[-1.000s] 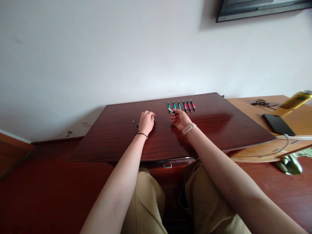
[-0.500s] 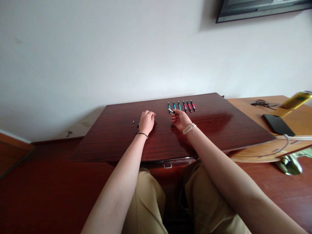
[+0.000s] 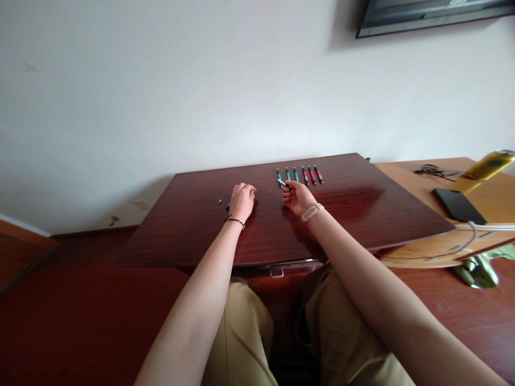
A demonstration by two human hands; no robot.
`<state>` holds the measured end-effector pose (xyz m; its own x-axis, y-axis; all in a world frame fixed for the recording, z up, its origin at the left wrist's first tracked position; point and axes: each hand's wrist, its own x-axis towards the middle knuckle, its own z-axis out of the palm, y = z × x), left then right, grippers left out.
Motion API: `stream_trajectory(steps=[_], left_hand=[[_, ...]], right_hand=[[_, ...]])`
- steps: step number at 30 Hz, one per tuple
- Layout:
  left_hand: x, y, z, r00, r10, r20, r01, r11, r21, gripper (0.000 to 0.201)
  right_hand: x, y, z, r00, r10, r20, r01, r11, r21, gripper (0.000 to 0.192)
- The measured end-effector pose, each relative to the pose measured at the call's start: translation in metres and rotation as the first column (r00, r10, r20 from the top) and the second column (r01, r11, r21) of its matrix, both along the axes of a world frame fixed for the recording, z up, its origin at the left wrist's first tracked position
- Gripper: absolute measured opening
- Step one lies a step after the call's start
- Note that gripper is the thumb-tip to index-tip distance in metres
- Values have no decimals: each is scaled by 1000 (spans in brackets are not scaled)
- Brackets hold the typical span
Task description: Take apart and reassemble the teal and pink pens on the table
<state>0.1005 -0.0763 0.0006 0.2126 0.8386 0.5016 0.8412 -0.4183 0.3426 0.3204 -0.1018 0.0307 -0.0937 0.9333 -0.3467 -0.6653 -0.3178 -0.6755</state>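
My right hand (image 3: 298, 198) is closed, its fingertips pinching a slim black-and-white pen part (image 3: 282, 183) whose white end points left. My left hand (image 3: 242, 199) rests low over the dark wooden table (image 3: 193, 230), fingers curled inward; whatever is under or between them is hidden. A small black-and-teal piece (image 3: 228, 206) shows beside its left edge. Farther left lies a tiny light-and-dark piece (image 3: 220, 201). Beyond my right hand, three teal pens (image 3: 287, 174) and three pink pens (image 3: 312, 175) lie in a row, side by side.
To the right, a lighter wooden desk (image 3: 406, 171) holds a phone (image 3: 459, 206) with a white cable, a black coiled cord (image 3: 434, 171) and a yellow can (image 3: 488, 165). A drawer handle (image 3: 277, 273) shows below the table's front edge. A screen (image 3: 426, 19) hangs on the wall.
Almost nothing differs. My left hand has shifted very slightly, while my right hand and the pen part in it stay in place.
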Motion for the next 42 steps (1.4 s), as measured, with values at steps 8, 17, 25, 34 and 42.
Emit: stream_trajectory(steps=[8,17,25,34,42], left_hand=[[1,0,0,1000,-2,-10,2,1000,-11,28],[-1,3,-6,1000,-6,-19,5,999,-49,23],[-3,0,-7,998,-25,-51,21,996,-82,19],[-24,-18,19,1000,-16,26,17,997,-78,13],[-75,-31,24,997,42,61,-36,993,-111,17]], right_hand=[[1,-1,0,1000,8,6,-8,1000,4,21],[0,0,0,1000,1,-2,-1,1000,4,20],[0,0,0,1000,2,-3,-2,1000,5,21],[-1,3,-3,1000,17,4,-17,1000,-3,21],[-4,-1,1,1000,22,18,-22,1000,-6,25]])
